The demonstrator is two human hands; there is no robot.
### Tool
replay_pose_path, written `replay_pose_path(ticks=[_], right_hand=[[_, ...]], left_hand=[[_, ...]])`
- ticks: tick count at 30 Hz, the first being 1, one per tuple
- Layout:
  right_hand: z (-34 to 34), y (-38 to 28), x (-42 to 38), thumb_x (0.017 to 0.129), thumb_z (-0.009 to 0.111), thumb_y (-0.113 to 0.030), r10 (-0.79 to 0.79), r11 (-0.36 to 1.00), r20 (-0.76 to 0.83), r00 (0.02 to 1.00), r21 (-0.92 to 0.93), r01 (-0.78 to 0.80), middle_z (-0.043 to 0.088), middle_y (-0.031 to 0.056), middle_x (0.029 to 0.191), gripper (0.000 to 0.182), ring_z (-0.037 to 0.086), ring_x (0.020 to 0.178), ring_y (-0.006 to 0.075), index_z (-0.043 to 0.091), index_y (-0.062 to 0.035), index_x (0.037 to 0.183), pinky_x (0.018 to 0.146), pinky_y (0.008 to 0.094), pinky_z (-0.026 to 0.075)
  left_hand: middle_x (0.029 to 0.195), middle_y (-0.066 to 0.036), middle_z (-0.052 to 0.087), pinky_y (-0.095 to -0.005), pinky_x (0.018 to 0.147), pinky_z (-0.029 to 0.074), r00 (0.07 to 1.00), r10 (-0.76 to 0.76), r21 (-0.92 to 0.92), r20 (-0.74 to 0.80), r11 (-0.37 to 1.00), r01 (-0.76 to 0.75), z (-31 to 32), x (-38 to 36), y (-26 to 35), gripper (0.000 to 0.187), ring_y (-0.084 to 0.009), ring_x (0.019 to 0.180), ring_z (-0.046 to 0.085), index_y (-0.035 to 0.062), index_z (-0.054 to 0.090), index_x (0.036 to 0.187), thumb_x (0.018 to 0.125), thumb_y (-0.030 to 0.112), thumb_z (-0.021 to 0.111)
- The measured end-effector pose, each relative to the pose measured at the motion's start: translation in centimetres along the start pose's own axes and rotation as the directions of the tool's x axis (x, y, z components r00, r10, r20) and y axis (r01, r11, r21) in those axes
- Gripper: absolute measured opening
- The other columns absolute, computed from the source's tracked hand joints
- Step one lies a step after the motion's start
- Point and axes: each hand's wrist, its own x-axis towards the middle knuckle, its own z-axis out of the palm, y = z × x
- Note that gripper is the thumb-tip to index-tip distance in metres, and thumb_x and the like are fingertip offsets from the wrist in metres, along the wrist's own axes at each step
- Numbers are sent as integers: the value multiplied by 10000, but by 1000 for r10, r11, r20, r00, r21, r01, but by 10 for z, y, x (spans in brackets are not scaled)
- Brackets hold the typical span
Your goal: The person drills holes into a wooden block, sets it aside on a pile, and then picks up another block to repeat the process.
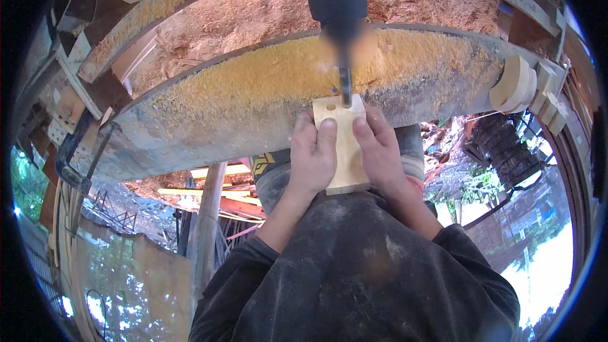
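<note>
A pale wooden block (347, 152) lies lengthwise between my hands, its far end on the sawdust-covered work surface and its near end close to my dark top. My left hand (315, 152) grips its left side, thumb on the upper face. On the right side my right hand (379, 145) holds it the same way. One round hole shows near the far left corner. The drill bit (346, 88) hangs from a dark chuck (337, 0) and meets the block near its far right corner; whether it is in the wood I cannot tell.
Yellow sawdust covers the curved work surface (221, 101). Shaped wooden pieces (514, 85) stand at its right end. A bent metal handle (71, 168) is at the left. Below are a post (208, 228) and wooden strips; a heap of reddish sawdust (253, 19) lies beyond.
</note>
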Motion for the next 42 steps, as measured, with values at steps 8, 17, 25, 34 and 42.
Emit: replay_pose_path(ticks=[8, 17, 25, 34, 42], right_hand=[[-3, 1, 4, 1010, 533, -154, -131, 984, 31, 991, -122, 134, 555, 142, 1232, 373, 514, 1203, 230, 548, 27, 1336, 1053, 341, 383], [-3, -5, 7, 1024, 524, -175, -101, 991, 36, 994, -84, 104, 536, 117, 1264, 375, 500, 1204, 197, 543, 34, 1335, 1049, 328, 369], [-1, -19, 11, 1025, 528, -182, -133, 979, 58, 989, -150, 141, 515, 123, 1235, 378, 515, 1169, 195, 539, 40, 1331, 1023, 324, 399], [1, -30, 15, 996, 533, -138, -118, 977, 55, 991, -170, 126, 531, 129, 1194, 341, 528, 1139, 206, 574, 38, 1286, 1002, 322, 406], [-1, -18, 19, 985, 563, -158, -67, 995, 17, 998, -67, 68, 579, 119, 1095, 289, 552, 1054, 204, 625, 22, 1202, 946, 336, 424]], left_hand=[[1025, -226, 595, -440, 854, 448, 999, -4, 11, -32, 1000, 4, 1, 1, -7, 279, -361, 961, 579, -35, 674, 1051, 1003, 183, 506], [1059, -206, 597, -425, 879, 452, 996, 91, 46, 0, 995, -91, -1, 7, 0, 277, -343, 989, 587, -30, 674, 1068, 1010, 186, 511], [1024, -187, 582, -414, 869, 451, 998, 66, 22, 6, 998, -66, -2, 13, 9, 271, -330, 958, 590, -30, 667, 1070, 1019, 181, 505], [1072, -138, 639, -337, 854, 474, 1000, 19, 36, 17, 999, -20, -2, 15, 0, 340, -193, 983, 603, -32, 595, 1177, 1051, 248, 450], [978, -195, 603, -414, 809, 468, 997, 25, 49, -76, 999, -21, 1, 17, 11, 280, -338, 896, 608, -35, 647, 1048, 1020, 203, 502]])
